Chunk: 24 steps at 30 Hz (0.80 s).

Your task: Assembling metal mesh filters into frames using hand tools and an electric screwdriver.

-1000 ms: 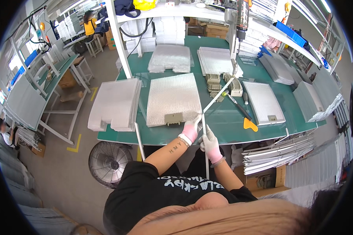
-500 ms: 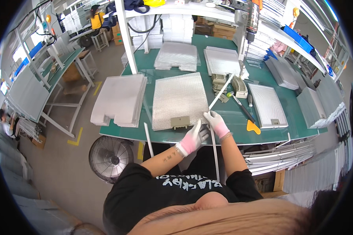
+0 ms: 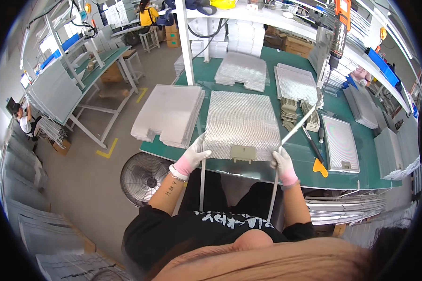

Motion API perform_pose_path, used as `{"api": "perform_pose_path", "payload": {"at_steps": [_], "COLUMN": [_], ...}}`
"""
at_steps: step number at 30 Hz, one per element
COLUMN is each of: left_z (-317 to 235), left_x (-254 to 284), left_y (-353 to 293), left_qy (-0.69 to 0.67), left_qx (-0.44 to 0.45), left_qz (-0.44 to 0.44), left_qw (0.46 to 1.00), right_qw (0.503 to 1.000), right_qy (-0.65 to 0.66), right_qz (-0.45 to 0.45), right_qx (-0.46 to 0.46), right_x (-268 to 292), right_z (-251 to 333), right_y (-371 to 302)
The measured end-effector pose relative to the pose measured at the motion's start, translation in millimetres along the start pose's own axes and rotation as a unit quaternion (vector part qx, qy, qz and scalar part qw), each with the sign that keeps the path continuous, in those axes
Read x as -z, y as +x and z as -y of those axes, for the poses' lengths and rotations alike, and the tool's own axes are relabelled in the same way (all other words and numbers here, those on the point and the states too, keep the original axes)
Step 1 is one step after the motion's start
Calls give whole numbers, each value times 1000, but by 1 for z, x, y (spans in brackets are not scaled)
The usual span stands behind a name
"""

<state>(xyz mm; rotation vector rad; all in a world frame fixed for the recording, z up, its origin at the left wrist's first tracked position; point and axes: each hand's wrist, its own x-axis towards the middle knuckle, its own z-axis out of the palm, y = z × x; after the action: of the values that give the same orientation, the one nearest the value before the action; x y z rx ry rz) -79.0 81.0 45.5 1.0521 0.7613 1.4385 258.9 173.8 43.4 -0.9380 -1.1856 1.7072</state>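
Note:
A silvery mesh filter panel [image 3: 241, 117] lies before me, its near edge bent up slightly. On that edge sits a grey-green plastic piece [image 3: 243, 153]. My left hand [image 3: 192, 155], in a white and pink glove, closes on the panel's near left corner, beside a thin white metal strip [image 3: 202, 187] hanging down. At the near right corner my gloved right hand [image 3: 283, 165] pinches a white frame strip [image 3: 297, 126]. This strip slants away to the right across the table; another length [image 3: 273, 196] runs down toward my lap. Both hands' undersides are hidden.
Stacked panels [image 3: 166, 112] lie left on the green table [image 3: 248, 174]; further stacks stand behind. To the right are plastic pieces [image 3: 290, 110], an orange-handled tool [image 3: 320, 167] and a framed panel [image 3: 340, 143]. A power driver [image 3: 340, 33] hangs above. A floor fan [image 3: 145, 180] stands lower left.
My left hand has moved from near the right hand to the panel's left corner and closed there. The panel's near edge has lifted. The whole view has shifted.

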Motion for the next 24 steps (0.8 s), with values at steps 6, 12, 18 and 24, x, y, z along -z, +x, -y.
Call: {"api": "perform_pose_path", "payload": {"at_steps": [6,12,18,24], "left_z": [-46,-71,-105,-148], "left_x": [-41,-58,-39,-52], "left_y": [-18,-36,-21,55], "left_qy": [175,129,60,63], "left_qx": [81,-187,-221,-201], "left_qz": [-133,-124,-58,-12], "left_qw": [972,966,972,978], "right_qw": [996,984,890,897], "right_qy": [19,16,-158,-145], "right_qz": [-1,11,-79,-122], "right_qx": [86,177,420,399], "right_x": [-5,-28,-79,-63], "right_z": [35,60,115,146], "right_y": [-39,-54,-45,5]}}
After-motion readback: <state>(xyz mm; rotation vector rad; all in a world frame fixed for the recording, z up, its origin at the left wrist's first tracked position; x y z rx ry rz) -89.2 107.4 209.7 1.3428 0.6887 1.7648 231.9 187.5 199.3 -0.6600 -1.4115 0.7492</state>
